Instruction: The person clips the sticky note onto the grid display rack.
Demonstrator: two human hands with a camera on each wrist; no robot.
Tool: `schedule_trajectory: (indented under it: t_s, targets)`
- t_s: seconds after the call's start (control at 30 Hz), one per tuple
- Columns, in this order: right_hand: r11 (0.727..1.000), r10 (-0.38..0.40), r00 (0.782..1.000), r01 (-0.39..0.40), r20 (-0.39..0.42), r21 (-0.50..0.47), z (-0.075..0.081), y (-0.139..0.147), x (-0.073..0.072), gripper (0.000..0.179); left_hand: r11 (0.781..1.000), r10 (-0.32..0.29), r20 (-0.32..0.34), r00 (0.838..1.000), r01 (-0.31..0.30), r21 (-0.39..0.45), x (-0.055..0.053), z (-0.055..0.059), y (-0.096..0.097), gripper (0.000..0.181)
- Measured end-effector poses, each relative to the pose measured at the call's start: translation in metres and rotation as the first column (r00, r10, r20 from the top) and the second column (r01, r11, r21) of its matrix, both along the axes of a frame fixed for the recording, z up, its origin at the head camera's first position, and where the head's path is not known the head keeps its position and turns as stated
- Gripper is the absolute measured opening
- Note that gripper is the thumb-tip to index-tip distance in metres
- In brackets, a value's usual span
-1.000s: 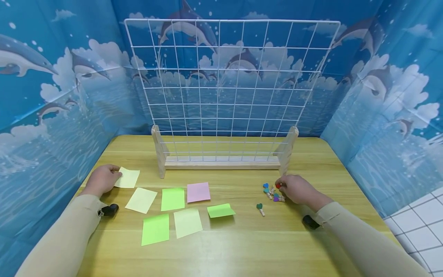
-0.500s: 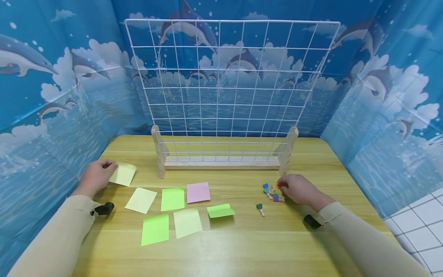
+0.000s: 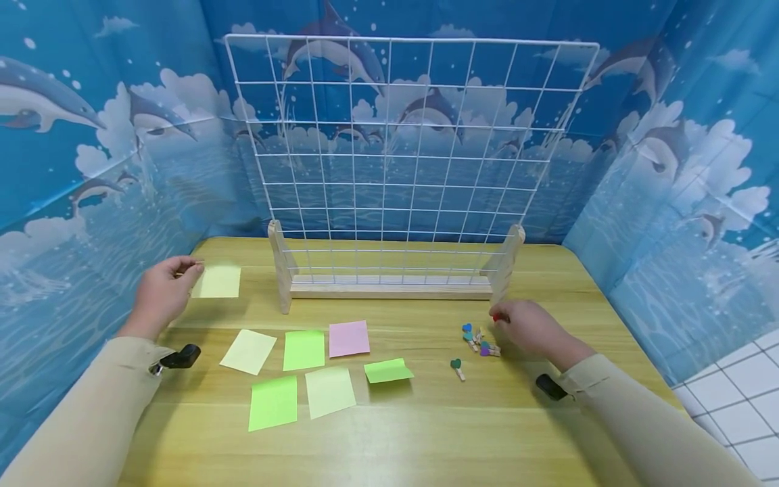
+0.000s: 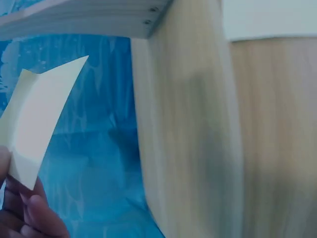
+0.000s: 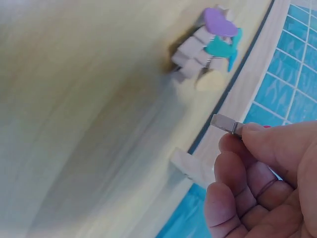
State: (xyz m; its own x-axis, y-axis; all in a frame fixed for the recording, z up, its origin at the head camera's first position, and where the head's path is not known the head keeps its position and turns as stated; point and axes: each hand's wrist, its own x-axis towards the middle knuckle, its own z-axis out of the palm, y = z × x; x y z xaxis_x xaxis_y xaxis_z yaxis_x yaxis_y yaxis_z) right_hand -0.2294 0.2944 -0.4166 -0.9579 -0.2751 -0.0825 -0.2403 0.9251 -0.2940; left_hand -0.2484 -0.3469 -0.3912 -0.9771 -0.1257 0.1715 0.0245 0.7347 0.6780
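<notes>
My left hand (image 3: 163, 297) pinches a pale yellow sticky note (image 3: 220, 281) by its left edge, above the table's left side. In the left wrist view the same sticky note (image 4: 47, 106) slants up from the thumb and fingertips, a little bent. Thumb and index finger of my right hand (image 3: 535, 330) pinch a mini clothespin (image 5: 225, 123); a bit of its red top (image 3: 496, 318) shows in the head view. Close by lies a small pile of mini clothespins (image 3: 485, 349) with coloured hearts, and a single green-heart clothespin (image 3: 458, 369) is nearer me.
A white wire grid (image 3: 398, 155) stands upright in a wooden stand (image 3: 389, 293) at the back. Several sticky notes lie on the table, among them a pink note (image 3: 349, 339) and a curled green note (image 3: 388, 370). Blue dolphin curtains (image 3: 164, 176) surround the table.
My left hand has raised the sticky note and carried it away from me, turning it more face-on. My right hand has drawn its clothespin slightly up and back from the pile.
</notes>
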Motion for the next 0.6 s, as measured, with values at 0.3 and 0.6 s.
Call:
schedule_trajectory:
  t_s: [0.3,0.6]
  targets:
    - [0.999,0.047,0.996,-0.047,-0.074,0.003,0.009,-0.006,0.001,0.017,0.996,0.025,-0.063,0.998,-0.020,0.083,-0.002,0.024,0.024,0.057]
    - [0.999,0.045,0.995,-0.046,-0.090,-0.016,0.011,-0.009,0.002,0.014,0.989,0.017,-0.157,0.987,0.006,0.145,-0.008,0.044,0.050,0.050]
